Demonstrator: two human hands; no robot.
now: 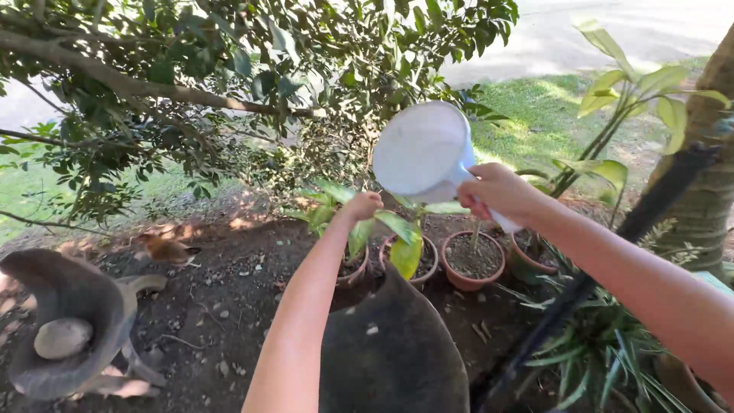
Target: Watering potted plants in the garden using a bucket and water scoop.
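Over the row of small terracotta pots [472,261], seen from your head camera, you are holding a white plastic dipper with a short handle [422,151], your right hand [497,191] clamped around that handle. The dipper is tipping, its mouth turned toward you; no water is showing, so I cannot tell whether any pot has been watered. Your left hand [361,205] is closing on a broad green leaf [359,235] of the leftmost potted seedling, fingers pinched together.
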